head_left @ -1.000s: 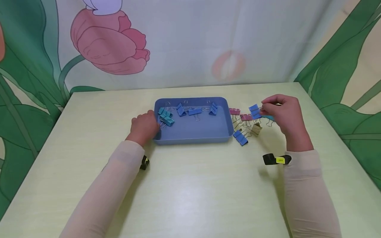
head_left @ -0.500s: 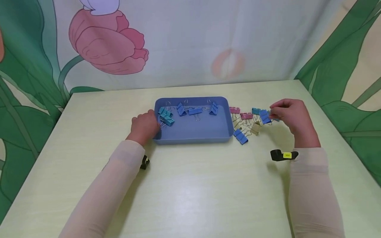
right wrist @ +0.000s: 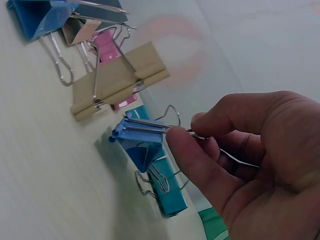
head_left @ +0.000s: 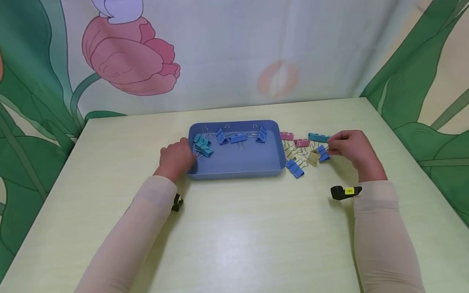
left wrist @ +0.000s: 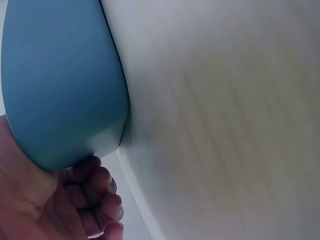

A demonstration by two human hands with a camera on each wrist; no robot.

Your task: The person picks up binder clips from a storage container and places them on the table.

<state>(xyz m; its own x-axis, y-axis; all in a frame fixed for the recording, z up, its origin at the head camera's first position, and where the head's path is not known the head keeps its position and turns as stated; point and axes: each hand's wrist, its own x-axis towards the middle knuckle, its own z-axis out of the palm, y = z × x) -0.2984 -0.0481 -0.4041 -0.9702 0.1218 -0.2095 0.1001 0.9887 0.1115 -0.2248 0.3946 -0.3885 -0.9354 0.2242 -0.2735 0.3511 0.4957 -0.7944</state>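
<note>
My right hand [head_left: 352, 149] pinches a blue binder clip [right wrist: 140, 142] by its wire handle, between thumb and fingertips. The clip hangs close over the table at the right side of a loose group of binder clips, beside a tan binder clip [head_left: 313, 157]. Just behind it lies a teal binder clip [head_left: 318, 137]. My left hand [head_left: 177, 158] grips the left end of a shallow blue tray [head_left: 242, 166], fingers curled at its wall in the left wrist view. Inside the tray are teal binder clips [head_left: 203, 149] at the left and blue binder clips [head_left: 239, 138] along the back.
Pink binder clips [head_left: 302, 143] and another blue binder clip [head_left: 295, 168] lie against or near the tray's right side. The pale table [head_left: 234, 236] reaches back to a printed curtain [head_left: 220, 61] with flowers and leaves.
My right hand has carried the blue binder clip to the right, then lower and nearer to me. The teal binder clip behind it has come into fuller view. The left hand stays on the tray.
</note>
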